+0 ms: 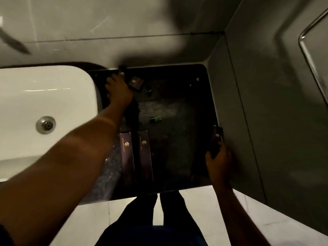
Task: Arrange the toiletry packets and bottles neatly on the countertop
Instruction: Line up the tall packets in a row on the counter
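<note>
On the dark countertop (177, 107) my left hand (118, 91) reaches to the far left corner and grips a dark packet (122, 71) standing against the wall. A small square packet (135, 81) lies just right of it, and a small dark bottle (149, 90) stands beyond that. Two long purple packets (126, 157) (145, 155) lie side by side near the front edge. A small green bottle with a black cap (156, 119) lies on its side mid-counter. My right hand (219, 158) holds another dark packet (216, 139) upright by the right wall.
A white sink basin (44, 96) with a metal drain (45, 124) sits to the left of the counter. Grey walls close the back and right sides. A metal rail (308, 32) hangs at the upper right. White floor tiles and my dark trousers show below the counter edge.
</note>
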Motion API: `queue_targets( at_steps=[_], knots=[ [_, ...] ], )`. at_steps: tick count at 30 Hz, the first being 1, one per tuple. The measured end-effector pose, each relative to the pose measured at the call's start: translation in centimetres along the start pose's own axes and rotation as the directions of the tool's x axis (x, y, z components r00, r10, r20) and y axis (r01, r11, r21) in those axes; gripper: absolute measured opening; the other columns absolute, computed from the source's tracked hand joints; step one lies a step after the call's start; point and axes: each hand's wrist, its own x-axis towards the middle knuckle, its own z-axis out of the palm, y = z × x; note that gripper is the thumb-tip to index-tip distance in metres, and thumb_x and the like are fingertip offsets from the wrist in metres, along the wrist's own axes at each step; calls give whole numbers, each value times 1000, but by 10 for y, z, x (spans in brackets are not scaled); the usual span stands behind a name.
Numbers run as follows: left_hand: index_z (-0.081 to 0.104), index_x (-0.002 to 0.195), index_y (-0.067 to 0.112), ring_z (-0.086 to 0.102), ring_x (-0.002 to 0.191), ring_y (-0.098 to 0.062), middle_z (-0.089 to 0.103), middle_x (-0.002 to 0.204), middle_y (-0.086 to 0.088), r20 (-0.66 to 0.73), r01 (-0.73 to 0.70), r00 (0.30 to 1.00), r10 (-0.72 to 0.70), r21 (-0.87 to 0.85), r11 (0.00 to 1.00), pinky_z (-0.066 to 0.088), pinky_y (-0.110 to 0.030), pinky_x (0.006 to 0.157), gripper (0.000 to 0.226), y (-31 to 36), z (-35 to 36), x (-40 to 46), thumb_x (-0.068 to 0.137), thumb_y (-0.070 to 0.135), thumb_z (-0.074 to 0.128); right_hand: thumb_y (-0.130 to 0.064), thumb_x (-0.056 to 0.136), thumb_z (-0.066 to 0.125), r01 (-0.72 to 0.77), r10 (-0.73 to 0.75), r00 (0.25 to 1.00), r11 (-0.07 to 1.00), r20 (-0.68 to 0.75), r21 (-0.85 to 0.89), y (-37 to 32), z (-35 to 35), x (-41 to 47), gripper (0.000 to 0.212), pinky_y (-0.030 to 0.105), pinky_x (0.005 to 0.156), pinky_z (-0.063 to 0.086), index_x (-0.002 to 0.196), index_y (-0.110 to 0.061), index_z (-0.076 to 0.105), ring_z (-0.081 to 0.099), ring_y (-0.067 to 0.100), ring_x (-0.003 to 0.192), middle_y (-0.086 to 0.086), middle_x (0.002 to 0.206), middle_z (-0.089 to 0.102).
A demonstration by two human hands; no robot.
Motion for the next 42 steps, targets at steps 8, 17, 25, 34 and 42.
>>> queue_targets(
  at_steps=[8,17,25,34,42],
  knots=[
    [45,127,-6,53,117,-46,49,132,-26,-73,-29,997,15,-199,980,44,-47,100,57,-2,-30,-25,82,24,65,-18,76,76,18,-48,983,986,178,167,-12,12,12,40,46,86,55,115,-19,66,66,27,98,7,108,70],
    [54,109,21,65,105,-26,63,111,-3,354,61,931,87,-386,921,49,-32,87,45,2,82,-241,72,36,75,-18,69,81,107,-151,937,982,314,153,-15,22,8,43,26,76,47,110,-24,66,65,18,93,-1,102,70],
    [51,110,23,65,104,-23,63,110,0,303,21,948,94,-355,935,50,-34,89,54,4,102,-247,68,38,81,-38,70,82,112,-164,925,979,344,168,-3,23,-3,49,30,79,55,114,-28,64,64,14,95,-3,106,69],
    [47,102,31,66,95,-15,62,100,9,295,31,950,99,-406,914,49,-28,79,49,-2,91,-247,68,52,75,-49,70,77,79,-141,924,980,355,183,-1,19,2,57,24,66,49,121,-32,56,63,11,86,-10,94,62],
    [54,107,19,56,84,-5,59,104,0,-106,-255,967,233,-412,875,49,-21,73,23,-20,19,-131,89,28,65,-10,78,73,130,-159,976,973,148,192,-76,16,113,54,47,92,53,128,-18,55,58,33,112,13,129,56]
  ],
)
